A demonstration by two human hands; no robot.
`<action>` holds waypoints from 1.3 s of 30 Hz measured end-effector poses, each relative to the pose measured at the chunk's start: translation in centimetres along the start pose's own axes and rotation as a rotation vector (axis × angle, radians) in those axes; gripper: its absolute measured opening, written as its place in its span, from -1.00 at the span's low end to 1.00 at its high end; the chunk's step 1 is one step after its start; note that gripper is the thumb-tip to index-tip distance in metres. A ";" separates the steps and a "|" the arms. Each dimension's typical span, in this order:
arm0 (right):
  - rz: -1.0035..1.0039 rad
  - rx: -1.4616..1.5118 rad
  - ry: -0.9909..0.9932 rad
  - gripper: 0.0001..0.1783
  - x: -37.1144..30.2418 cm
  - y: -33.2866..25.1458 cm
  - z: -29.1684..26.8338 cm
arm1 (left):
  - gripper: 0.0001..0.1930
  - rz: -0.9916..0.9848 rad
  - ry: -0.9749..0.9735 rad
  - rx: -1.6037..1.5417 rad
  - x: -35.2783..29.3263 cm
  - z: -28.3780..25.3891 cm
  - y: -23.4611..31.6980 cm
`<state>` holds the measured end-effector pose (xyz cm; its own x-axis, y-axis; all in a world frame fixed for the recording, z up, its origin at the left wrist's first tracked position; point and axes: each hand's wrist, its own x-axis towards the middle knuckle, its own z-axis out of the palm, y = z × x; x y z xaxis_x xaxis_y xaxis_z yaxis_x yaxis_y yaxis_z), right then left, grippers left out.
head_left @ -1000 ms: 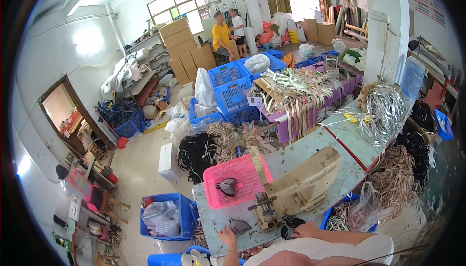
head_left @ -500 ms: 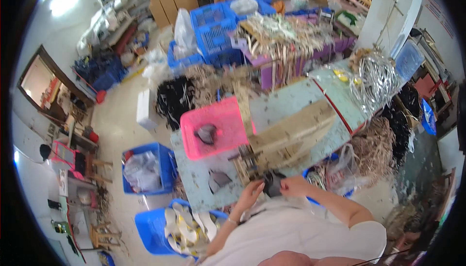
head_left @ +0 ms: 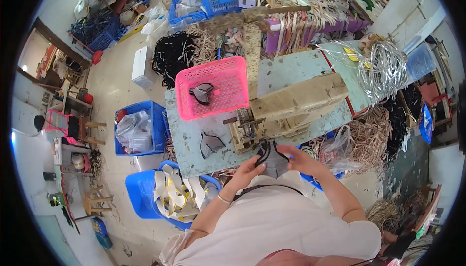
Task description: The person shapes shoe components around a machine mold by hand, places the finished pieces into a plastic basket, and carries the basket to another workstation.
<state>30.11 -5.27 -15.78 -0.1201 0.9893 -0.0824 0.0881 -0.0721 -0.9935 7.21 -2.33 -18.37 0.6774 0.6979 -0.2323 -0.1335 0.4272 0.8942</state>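
Both hands had come closer and sat higher in the view than half a second before; the person's head had tipped down, so the far room had slid off the top edge and the table filled the middle. The dark strap piece (head_left: 273,158) was held up at the near edge of the table; it sat between the two hands, right in front of the tan machine (head_left: 291,108). The left hand (head_left: 253,167) pinched its left side with bent fingers; the right hand (head_left: 295,158) gripped its right side, so both hands were closed on it. Another dark strap piece (head_left: 211,143) lay flat on the pale green table (head_left: 187,154), left of the hands and well apart from them; it had stayed in its place. A third dark piece (head_left: 202,92) lay inside the pink basket (head_left: 233,79), which stood on the table behind that, just left of the machine. Down on the floor to the left stood a blue crate (head_left: 158,115) with a clear plastic bag (head_left: 133,130) in it; nearer to the person was a blue tub (head_left: 138,193) full of pale yellow and white bands (head_left: 177,195). A white box (head_left: 142,67) stood on the floor farther back, beside a black heap of straps (head_left: 172,54). A clear bag (head_left: 337,147) hung at the right of the table.
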 end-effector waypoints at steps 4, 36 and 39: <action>0.305 0.302 -0.252 -0.59 0.4 -2.2 0.3 | -0.70 0.115 0.072 -0.034 -1.5 0.3 2.2; 0.369 0.772 -0.012 -0.79 9.4 -2.5 3.5 | -0.66 0.219 0.607 0.050 4.8 -4.6 5.6; 0.390 0.899 -0.032 -0.77 10.0 -2.0 3.7 | -0.67 0.084 0.585 -0.275 5.2 -4.6 6.1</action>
<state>25.06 4.34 -14.90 -0.2704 0.8729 -0.4062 -0.6570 -0.4757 -0.5849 6.60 6.52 -15.89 0.1613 0.9000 -0.4050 -0.4016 0.4347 0.8061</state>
